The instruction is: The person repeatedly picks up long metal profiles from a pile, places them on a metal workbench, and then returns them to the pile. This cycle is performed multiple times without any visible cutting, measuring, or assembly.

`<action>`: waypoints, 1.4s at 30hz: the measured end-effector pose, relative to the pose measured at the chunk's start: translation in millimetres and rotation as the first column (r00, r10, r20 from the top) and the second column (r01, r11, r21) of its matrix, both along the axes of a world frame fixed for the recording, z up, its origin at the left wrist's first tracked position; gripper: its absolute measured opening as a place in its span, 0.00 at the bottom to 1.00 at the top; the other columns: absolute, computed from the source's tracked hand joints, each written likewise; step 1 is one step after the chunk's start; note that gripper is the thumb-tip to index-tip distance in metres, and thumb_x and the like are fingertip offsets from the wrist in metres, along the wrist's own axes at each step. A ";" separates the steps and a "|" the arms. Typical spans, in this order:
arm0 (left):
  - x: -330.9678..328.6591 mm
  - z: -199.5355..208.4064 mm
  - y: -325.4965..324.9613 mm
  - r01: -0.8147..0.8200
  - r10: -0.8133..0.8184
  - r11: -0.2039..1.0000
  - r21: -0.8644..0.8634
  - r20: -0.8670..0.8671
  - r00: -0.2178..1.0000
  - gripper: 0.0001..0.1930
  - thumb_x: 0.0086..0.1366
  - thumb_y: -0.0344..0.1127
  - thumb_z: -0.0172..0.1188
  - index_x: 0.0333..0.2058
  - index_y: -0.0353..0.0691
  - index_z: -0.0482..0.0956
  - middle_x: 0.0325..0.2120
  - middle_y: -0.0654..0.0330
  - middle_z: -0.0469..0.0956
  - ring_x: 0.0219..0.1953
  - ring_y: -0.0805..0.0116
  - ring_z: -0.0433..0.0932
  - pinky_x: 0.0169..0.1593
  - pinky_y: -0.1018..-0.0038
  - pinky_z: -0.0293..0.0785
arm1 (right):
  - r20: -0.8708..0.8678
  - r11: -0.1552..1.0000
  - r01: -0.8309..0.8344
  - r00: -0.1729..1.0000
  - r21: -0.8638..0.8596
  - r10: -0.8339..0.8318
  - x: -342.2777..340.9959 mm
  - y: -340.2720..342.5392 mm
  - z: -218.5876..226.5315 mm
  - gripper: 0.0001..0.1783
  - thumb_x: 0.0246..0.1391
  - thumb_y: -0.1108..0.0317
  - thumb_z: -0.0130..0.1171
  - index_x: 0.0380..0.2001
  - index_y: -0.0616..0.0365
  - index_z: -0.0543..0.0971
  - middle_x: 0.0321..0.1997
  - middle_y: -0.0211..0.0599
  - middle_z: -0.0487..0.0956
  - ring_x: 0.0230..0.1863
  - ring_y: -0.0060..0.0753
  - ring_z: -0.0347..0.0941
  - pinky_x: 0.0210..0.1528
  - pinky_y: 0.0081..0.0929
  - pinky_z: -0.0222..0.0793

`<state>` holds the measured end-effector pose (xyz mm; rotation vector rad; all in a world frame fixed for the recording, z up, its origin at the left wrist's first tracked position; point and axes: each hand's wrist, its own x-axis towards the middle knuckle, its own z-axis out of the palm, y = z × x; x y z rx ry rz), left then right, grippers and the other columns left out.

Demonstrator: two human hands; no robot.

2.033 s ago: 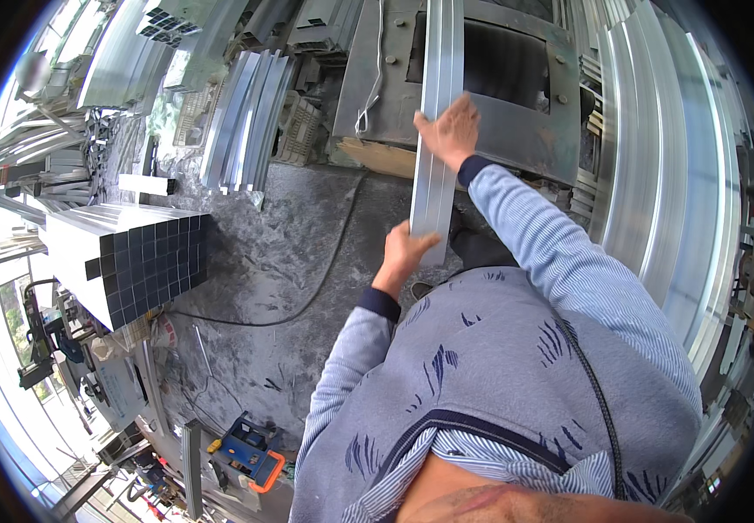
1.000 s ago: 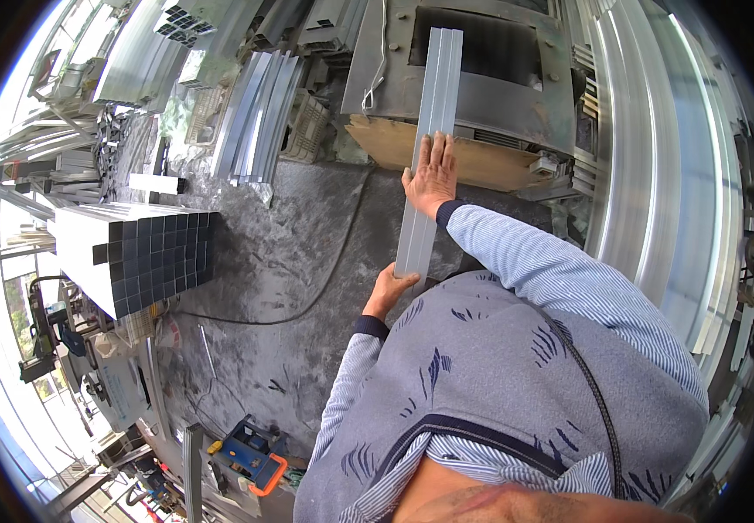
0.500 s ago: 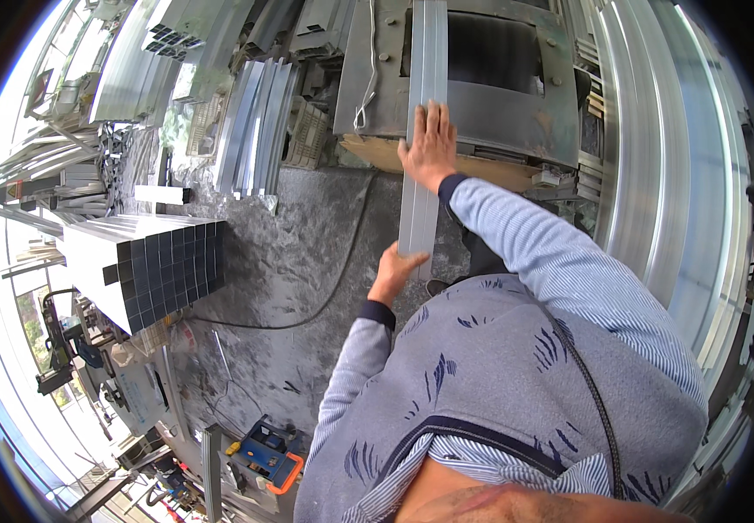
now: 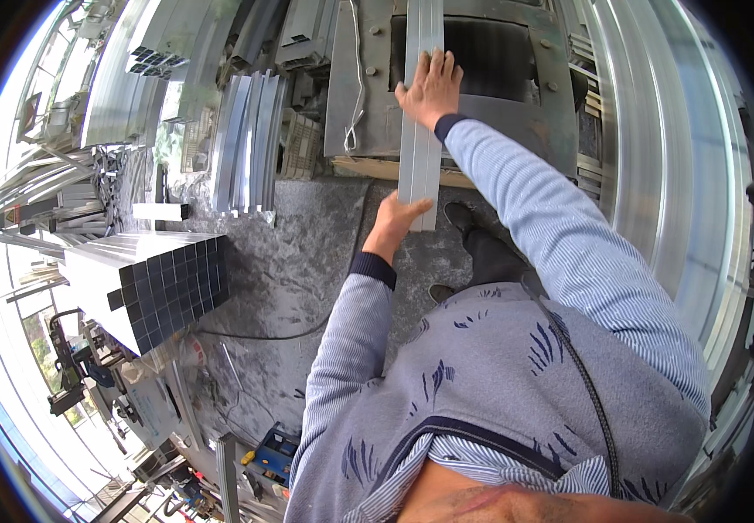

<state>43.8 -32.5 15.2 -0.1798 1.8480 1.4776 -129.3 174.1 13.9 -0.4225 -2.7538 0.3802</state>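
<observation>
A long silver-grey metal profile [image 4: 420, 161], grooved along its length, reaches from just in front of me across a metal bench [image 4: 525, 131] and out at the top of the view. My left hand [image 4: 390, 222] grips its near end: the thumb lies on the upper face and the fingers are hidden against the side or underneath. Farther along, my right hand [image 4: 432, 89] rests flat on the profile with fingers stretched out and slightly spread. Beyond that hand the profile passes over a dark rectangular opening [image 4: 490, 57] in the bench top.
Bundled square tubes [image 4: 176, 283] lie at the left, their dark ends facing me. Upright-looking metal profiles [image 4: 246, 144] lean beside a crate [image 4: 301, 144]. A cable [image 4: 255, 336] crosses the floor. Long pale profiles [image 4: 647, 148] line the right. A blue toolbox [image 4: 274, 449] sits lower left.
Both hands have moved forward, away from my body, and the profile has slid farther over the bench with them. My feet show more clearly now.
</observation>
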 end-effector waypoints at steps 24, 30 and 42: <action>285.6 -55.9 -159.5 -0.034 0.016 0.987 -0.158 -0.117 0.993 0.29 0.63 0.44 0.82 0.56 0.32 0.84 0.48 0.57 0.90 0.49 0.67 0.87 0.57 0.67 0.82 | 0.293 0.927 -0.033 0.944 -0.374 0.152 267.8 -154.1 -12.8 0.58 0.59 0.54 0.70 0.81 0.70 0.50 0.85 0.65 0.42 0.74 0.81 0.59 0.69 0.58 0.76; 227.5 -15.9 -149.2 -0.062 0.056 0.984 0.166 0.039 0.998 0.33 0.69 0.42 0.73 0.66 0.30 0.76 0.60 0.50 0.84 0.58 0.63 0.84 0.64 0.66 0.78 | -0.113 0.884 -0.158 0.986 -0.440 0.120 209.0 -118.8 -17.8 0.59 0.55 0.55 0.74 0.78 0.71 0.52 0.82 0.68 0.48 0.77 0.79 0.57 0.79 0.54 0.64; 12.0 61.0 1.1 0.016 -0.032 0.997 -0.081 -0.206 0.978 0.32 0.58 0.44 0.73 0.53 0.29 0.71 0.43 0.51 0.80 0.40 0.61 0.83 0.44 0.62 0.82 | -0.204 0.582 -0.050 0.958 -0.812 -0.203 -8.6 23.9 6.4 0.36 0.61 0.56 0.64 0.68 0.68 0.76 0.60 0.57 0.83 0.61 0.54 0.79 0.67 0.39 0.75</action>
